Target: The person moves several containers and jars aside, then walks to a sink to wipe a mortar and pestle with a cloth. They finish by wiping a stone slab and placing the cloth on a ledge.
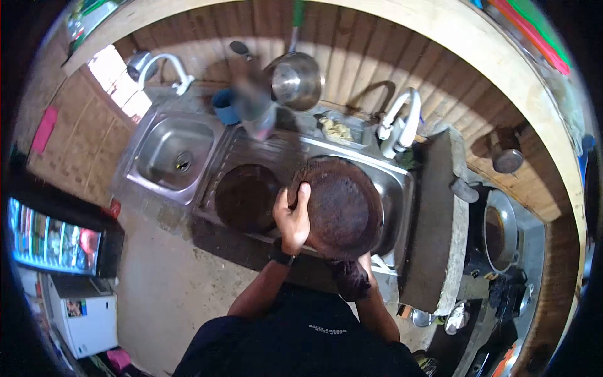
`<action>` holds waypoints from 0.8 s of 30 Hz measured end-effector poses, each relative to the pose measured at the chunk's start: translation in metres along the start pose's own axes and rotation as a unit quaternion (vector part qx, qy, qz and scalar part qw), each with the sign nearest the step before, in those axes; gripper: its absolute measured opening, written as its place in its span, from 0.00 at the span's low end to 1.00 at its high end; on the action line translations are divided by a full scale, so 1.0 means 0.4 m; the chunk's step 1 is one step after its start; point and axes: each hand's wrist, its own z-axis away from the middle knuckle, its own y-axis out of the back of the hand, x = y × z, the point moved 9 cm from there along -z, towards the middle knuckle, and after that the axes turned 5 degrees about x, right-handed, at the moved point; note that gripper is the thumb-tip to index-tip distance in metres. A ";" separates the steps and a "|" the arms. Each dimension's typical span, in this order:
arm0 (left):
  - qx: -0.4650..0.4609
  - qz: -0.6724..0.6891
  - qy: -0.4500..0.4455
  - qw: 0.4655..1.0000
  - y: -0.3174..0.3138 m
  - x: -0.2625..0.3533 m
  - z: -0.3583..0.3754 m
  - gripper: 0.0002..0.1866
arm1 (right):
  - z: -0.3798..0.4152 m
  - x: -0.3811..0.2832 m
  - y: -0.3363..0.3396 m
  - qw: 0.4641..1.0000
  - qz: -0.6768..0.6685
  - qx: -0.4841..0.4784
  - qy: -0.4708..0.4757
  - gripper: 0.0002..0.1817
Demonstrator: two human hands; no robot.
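Observation:
A wide round brown dish (342, 207), dark and rough-surfaced, is held over the right-hand sink basin (391, 207). My left hand (294, 220) grips its left rim, thumb on top and the other fingers around the edge. At the lower right edge my right hand (365, 261) holds the dish from below, its fingers mostly hidden. A bunched dark cloth (352, 280) shows beside my right wrist. Just left of the dish, a second dark round piece (247, 198) lies on the steel drainboard (251, 147).
White taps (402, 122) rise behind the right basin. A small tray (342, 129) with a pale crumpled thing sits at the back. Another steel basin (173, 151) is at left. A steel pan (296, 81) hangs on the wall. A rough slab (433, 220) stands right; beyond it is a wok (500, 229).

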 end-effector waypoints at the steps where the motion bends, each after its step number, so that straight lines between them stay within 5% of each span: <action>1: 0.019 -0.055 0.001 0.998 0.025 -0.005 -0.017 0.17 | -0.011 -0.005 -0.010 1.000 0.022 -0.007 0.019 0.42; 4: 0.068 -0.159 -0.016 0.985 0.117 -0.029 -0.036 0.17 | -0.120 -0.023 0.001 0.975 0.045 -0.141 0.168 0.30; 6: 0.094 -0.226 -0.007 0.970 0.199 -0.141 -0.010 0.16 | -0.150 -0.060 -0.036 0.877 0.228 -0.128 0.402 0.22; 7: 0.106 -0.257 -0.004 0.960 0.236 -0.172 -0.001 0.16 | -0.194 -0.050 -0.022 0.874 0.213 -0.114 0.422 0.18; 10: 0.138 -0.158 0.073 0.975 0.328 -0.074 0.023 0.17 | -0.302 0.025 -0.070 0.863 0.289 -0.134 0.393 0.17; 14: 0.194 -0.289 0.007 0.937 0.497 -0.114 0.000 0.18 | -0.360 0.114 -0.193 0.811 0.441 -0.127 0.363 0.19; 20: 0.235 -0.349 -0.036 0.907 0.556 -0.134 -0.018 0.20 | -0.362 0.149 -0.238 0.626 0.644 0.027 0.438 0.33; 23: 0.237 -0.348 -0.032 0.907 0.554 -0.147 -0.027 0.21 | -0.345 0.148 -0.250 0.588 0.671 0.059 0.447 0.36; 24: 0.236 -0.356 -0.036 0.904 0.556 -0.158 -0.033 0.21 | -0.343 0.145 -0.245 0.637 0.624 0.029 0.452 0.34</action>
